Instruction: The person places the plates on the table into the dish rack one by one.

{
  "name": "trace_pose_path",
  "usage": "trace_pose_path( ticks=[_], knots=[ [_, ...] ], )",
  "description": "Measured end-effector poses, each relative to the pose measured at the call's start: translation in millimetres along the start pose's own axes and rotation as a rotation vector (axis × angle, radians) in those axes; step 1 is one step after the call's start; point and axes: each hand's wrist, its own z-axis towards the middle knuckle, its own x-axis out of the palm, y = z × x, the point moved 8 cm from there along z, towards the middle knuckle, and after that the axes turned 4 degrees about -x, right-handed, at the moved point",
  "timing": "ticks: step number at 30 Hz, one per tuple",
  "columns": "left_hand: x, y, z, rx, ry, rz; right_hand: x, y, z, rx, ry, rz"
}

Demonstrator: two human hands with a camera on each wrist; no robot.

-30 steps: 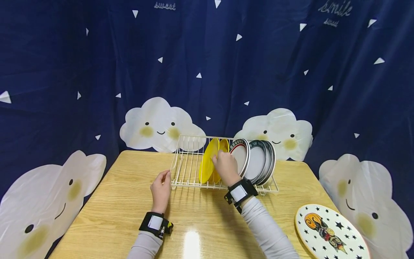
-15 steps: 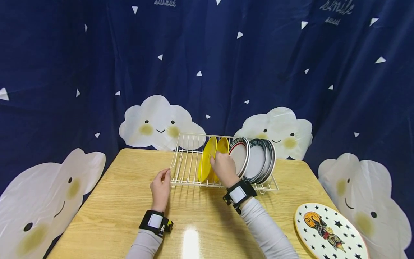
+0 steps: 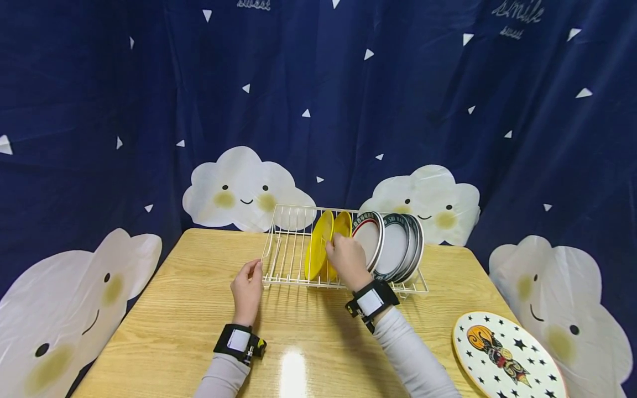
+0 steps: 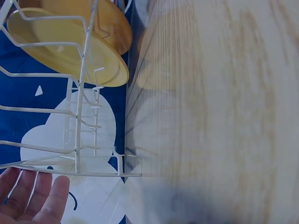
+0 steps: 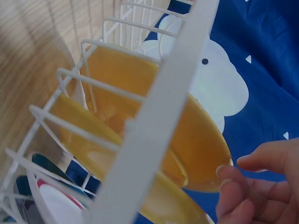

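Observation:
A white wire dish rack (image 3: 286,283) stands on the table, holding several upright plates. My left hand (image 3: 247,290) holds the rack's left end, fingertips at the end rail; in the left wrist view these fingers (image 4: 55,198) lie against the wire. Two yellow plates stand tilted near the rack's middle. My right hand (image 3: 348,258) pinches the rim of the left yellow plate (image 3: 316,257); the right wrist view shows thumb and fingers at the edge of this plate (image 5: 201,140). Partly hidden by that hand is the other yellow plate (image 3: 342,224).
To the right in the rack stand a red-lined white plate (image 3: 368,239) and dark-rimmed plates (image 3: 393,251). A large star-patterned plate (image 3: 534,351) lies at the table's front right. The wooden table (image 3: 169,331) meets a blue curtain (image 3: 318,110) behind.
The right wrist has shifted slightly to the right while its fingers stay at the yellow plates. Rack, plates and left hand look the same; the camera tilted slightly.

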Motion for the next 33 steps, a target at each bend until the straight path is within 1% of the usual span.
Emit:
trace_pose_path(
  ticks=[6, 9, 12, 16, 21, 27, 29, 33],
  knots=[
    [0.3, 1.3, -0.5, -0.015, 0.015, -0.001, -22.7, -8.7, -5.9, -0.026, -0.077, 0.015],
    [0.6, 1.8, -1.1, -0.016, 0.019, -0.004, -38.2, -16.5, -11.8, -0.055, -0.133, 0.031],
    [0.9, 2.5, -1.7, -0.017, 0.019, -0.003, -55.7, -26.7, -20.7, -0.059, -0.189, 0.055],
    [0.0, 2.6, -2.1, -0.015, 0.011, 0.004, -77.9, -43.3, -35.8, -0.040, -0.245, 0.068],
    [-1.8, 1.3, -1.2, -0.005, -0.008, 0.011, -98.8, -66.7, -57.0, -0.017, -0.301, 0.040],
    [-1.3, -1.0, -0.9, 0.000, -0.004, -0.002, -123.0, -99.9, -85.9, 0.033, -0.384, 0.007],
    [-1.0, -0.6, -0.7, -0.002, -0.002, -0.001, -130.5, -111.2, -95.5, 0.055, -0.397, -0.012],
    [-0.1, 1.3, -0.6, -0.006, 0.005, -0.007, -143.4, -134.3, -116.0, 0.135, -0.391, -0.029]
  ],
)
